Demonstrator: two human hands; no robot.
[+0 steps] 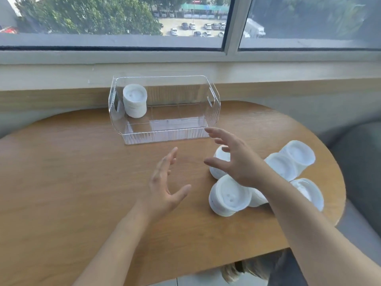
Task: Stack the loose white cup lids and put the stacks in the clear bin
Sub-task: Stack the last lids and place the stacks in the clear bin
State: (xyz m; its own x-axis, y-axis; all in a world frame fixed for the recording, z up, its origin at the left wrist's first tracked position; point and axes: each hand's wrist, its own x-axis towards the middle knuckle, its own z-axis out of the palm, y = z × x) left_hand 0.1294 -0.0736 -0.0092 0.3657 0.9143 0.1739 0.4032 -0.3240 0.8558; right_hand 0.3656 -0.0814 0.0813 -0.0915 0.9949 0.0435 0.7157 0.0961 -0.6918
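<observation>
A clear bin (214,108) stands at the back of the wooden table (72,172) with one stack of white lids (135,103) in its left corner. Several stacks of white lids lie tumbled at the table's right: a near one (229,198), one partly under my right hand (219,162), and others further right (296,156), (309,191). My right hand (237,162) hovers spread-fingered over those stacks, holding nothing. My left hand (166,182) floats above the table's middle, fingers straight, empty.
The table's curved right edge (338,182) lies close to the lid stacks. A window sill (61,75) and window run behind the bin. A dark grey seat (362,162) is off to the right, beyond the table.
</observation>
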